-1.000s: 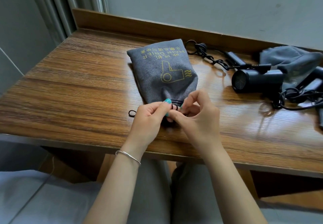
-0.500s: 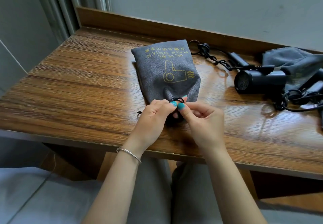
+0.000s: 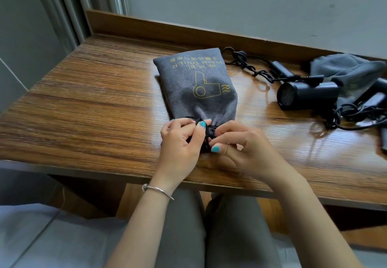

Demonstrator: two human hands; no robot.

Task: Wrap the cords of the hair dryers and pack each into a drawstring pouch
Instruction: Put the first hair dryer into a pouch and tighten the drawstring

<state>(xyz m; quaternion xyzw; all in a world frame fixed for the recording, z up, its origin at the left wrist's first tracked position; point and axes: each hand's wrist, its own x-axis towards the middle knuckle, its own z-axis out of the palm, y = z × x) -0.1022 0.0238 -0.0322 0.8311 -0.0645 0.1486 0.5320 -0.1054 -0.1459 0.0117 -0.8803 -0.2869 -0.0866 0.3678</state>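
I see my left hand [image 3: 180, 142] and right hand [image 3: 245, 148] both pinching the black drawstring [image 3: 209, 130] at the grey pouch [image 3: 199, 87] mouth on the desk [image 3: 94, 104].

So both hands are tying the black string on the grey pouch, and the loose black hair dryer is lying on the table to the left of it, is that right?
Not quite: the head view shows the black hair dryer lying to the right of the grey pouch, not the left. The rest holds: the left hand and right hand are both pinching the black string at the pouch's mouth.
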